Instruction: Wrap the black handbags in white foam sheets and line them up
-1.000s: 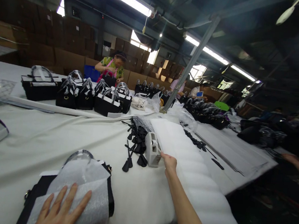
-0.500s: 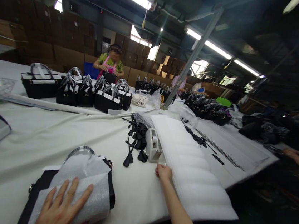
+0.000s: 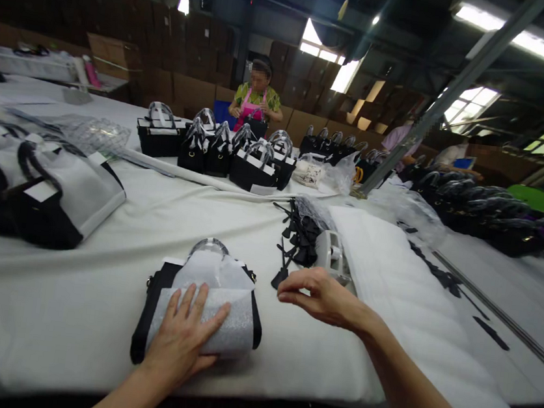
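The left hand [image 3: 185, 338] is laid flat at 12 o'clock, nearest the worktop's [image 3: 69, 299] edge, with the fingers spread wide. It is pressed on a white foam wrap [image 3: 235, 327], which is folded over a black bag [image 3: 143, 323]. The bag is lying on its side on the worktop, and its handle [image 3: 209, 246] is turned toward 12 o'clock.

The right hand [image 3: 320, 296] is held just above the worktop at 1 o'clock, close beside the bag but not touching it. Its thumb and forefinger are drawn into a narrow pinch that points toward the bag. Whether anything is held between them cannot be told.

Just beyond the right hand, a white dispenser [image 3: 334, 253] is set on the worktop. A heap of black tassels [image 3: 301, 233] is spread against its left side. A long stack of white foam [image 3: 391, 276] is laid from the dispenser toward 4 o'clock, under the right forearm.

At 9 o'clock, well apart from the hands, larger bags in white covers [image 3: 57, 196] are lying on their sides. Farther off at 12 o'clock, a row of small black bags [image 3: 219, 152] is stood upright. A second group [image 3: 487, 212] is set out at 2 o'clock.

Behind the row, a person [image 3: 259, 98] in a green top is seen at the far edge of the worktop. Brown cartons [image 3: 121, 59] are stacked along the wall behind that person.
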{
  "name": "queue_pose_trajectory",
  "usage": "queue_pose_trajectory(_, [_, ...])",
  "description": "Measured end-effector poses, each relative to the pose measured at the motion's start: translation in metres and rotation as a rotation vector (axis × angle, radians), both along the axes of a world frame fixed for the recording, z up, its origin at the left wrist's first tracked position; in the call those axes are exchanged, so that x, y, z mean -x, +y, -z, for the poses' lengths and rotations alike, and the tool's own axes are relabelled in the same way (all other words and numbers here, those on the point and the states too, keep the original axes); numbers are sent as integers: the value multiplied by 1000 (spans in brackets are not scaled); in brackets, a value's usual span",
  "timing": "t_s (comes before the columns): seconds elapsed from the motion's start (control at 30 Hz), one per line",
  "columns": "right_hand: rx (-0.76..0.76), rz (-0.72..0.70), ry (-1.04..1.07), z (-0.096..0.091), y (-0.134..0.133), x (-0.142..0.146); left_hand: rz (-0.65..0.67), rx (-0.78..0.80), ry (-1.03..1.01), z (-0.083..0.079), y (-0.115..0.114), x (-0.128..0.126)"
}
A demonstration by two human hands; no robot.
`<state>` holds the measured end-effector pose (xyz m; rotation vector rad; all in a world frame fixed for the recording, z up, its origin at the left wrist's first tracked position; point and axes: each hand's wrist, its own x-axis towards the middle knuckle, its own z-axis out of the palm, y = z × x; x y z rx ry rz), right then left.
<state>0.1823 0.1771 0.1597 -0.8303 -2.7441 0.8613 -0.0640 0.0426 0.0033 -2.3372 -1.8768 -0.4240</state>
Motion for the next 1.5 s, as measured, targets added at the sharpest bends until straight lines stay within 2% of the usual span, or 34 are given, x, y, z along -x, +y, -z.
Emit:
queue_pose_trajectory(0.07, [175,-236,-56,-16,2,24,1,11,-4,-1,-1,0])
queue_pose_trajectory(0.13, [243,-376,-170,-16,10,46,3,19,2,-2,-1,1])
queue_pose_trajectory(0.2, [163,-438,-315,-6,21,68,3,20,14,-2,-1,1])
queue_pose_trajectory(0.37, [-210,-455,-686,20,36,123,0,15,12,-4,1,2])
queue_pose_trajectory(0.47, [-295,-443,-814,30,36,145,5,21,16,-3,2,3])
queue_pose_trajectory(0.57, [-317,-463,-855,40,38,155,8,20,12,-1,2,3])
queue_pose_trajectory(0.7, [-328,-492,-830,57,48,157,4,26,-3,1,5,2])
queue_pose_trajectory(0.87, [-265,-439,-733,75,64,150,7,35,-21,-2,6,2])
queue_pose_trajectory(1.0, [-311,-274,-683,88,81,145,23,33,-33,-1,7,4])
queue_pose_trajectory(1.17, [-47,-58,-699,98,98,135,37,36,-32,1,6,5])
queue_pose_trajectory(1.27, [-112,50,-530,93,83,121,6,29,-29,0,5,2])
queue_pose_trajectory(1.37, [-211,59,-308,90,44,106,-1,25,-42,-2,5,2])
queue_pose_trajectory(1.43, [-183,6,-209,95,13,98,30,26,-49,-2,6,3])
queue_pose_trajectory(1.5, [-126,13,-168,106,-13,94,44,26,-44,-2,7,4])
